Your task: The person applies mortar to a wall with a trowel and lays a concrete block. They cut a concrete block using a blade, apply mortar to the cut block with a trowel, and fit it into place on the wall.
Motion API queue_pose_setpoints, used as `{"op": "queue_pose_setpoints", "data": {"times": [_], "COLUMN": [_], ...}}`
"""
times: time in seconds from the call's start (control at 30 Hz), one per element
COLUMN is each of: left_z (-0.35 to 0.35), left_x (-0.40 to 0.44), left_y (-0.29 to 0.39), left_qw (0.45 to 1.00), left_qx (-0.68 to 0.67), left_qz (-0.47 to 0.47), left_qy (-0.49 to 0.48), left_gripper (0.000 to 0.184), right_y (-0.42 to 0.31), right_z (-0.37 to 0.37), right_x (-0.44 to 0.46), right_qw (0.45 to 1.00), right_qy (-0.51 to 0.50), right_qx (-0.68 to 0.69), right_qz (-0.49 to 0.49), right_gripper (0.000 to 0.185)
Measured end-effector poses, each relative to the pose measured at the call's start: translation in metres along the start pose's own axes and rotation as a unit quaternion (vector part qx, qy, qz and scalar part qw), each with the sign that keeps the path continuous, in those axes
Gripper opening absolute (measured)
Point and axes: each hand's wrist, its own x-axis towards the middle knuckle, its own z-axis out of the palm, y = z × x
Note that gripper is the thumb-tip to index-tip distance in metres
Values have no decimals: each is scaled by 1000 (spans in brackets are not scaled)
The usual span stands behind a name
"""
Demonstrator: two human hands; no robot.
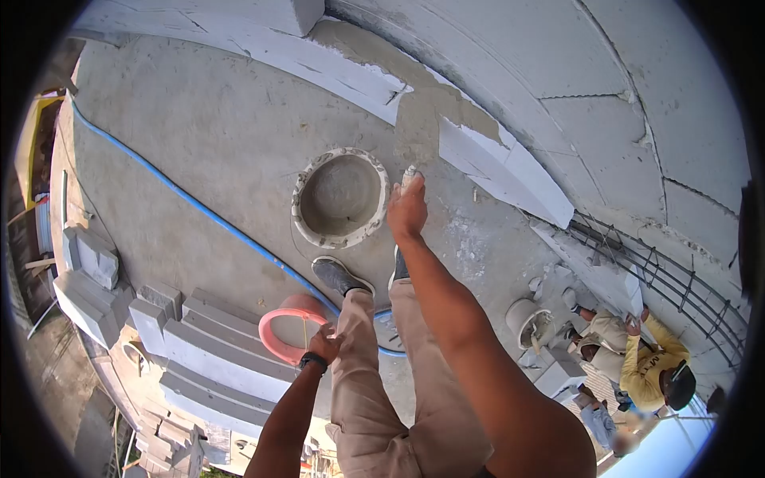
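Note:
My right hand (408, 209) is closed around the pale, mortar-caked handle of a trowel (417, 134). Its broad grey blade lies against the low white block course (494, 171), where wet mortar (458, 107) is spread along the top. Close by on the left, a round mortar-crusted tub (299, 209) stands on the floor with grey mix inside. My left hand (325, 344), wearing a dark wristband, rests at my left knee with its fingers partly showing and nothing visible in them. Beside it is a pink bucket (275, 344) with a thin handle.
A blue hose (211, 213) crosses the concrete floor and passes by my feet. Stacked blocks (223, 350) stand at the lower left. Rebar (669, 279) runs along the wall at right. Near another bucket (523, 319), a person in yellow (649, 362) works with other people.

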Motion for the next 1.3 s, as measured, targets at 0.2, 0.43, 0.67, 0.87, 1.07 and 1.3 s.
{"op": "queue_pose_setpoints", "data": {"times": [0.2,0.43,0.67,0.87,1.07,1.3], "left_z": [-62,-76,-44,-38,-27,-79], "left_x": [-13,0,-7,-13,-12,73], "left_y": [20,25,24,33,23,62], "left_qw": [997,989,995,991,988,939], "left_qx": [7,-13,2,-28,7,-289], "left_qz": [46,96,80,96,111,70], "left_qy": [61,108,57,86,107,174], "left_gripper": [66,62,65,61,57,94], "right_y": [5,-74,-140,-180,-81,37], "right_z": [-47,-105,-59,-57,-115,-176], "right_x": [-95,-20,33,33,28,-49], "right_qw": [972,794,766,865,886,946], "right_qy": [-97,-75,-181,-210,-149,-95], "right_qx": [214,553,570,421,375,237], "right_qz": [9,241,236,178,228,199], "right_gripper": [33,32,36,33,31,27]}}
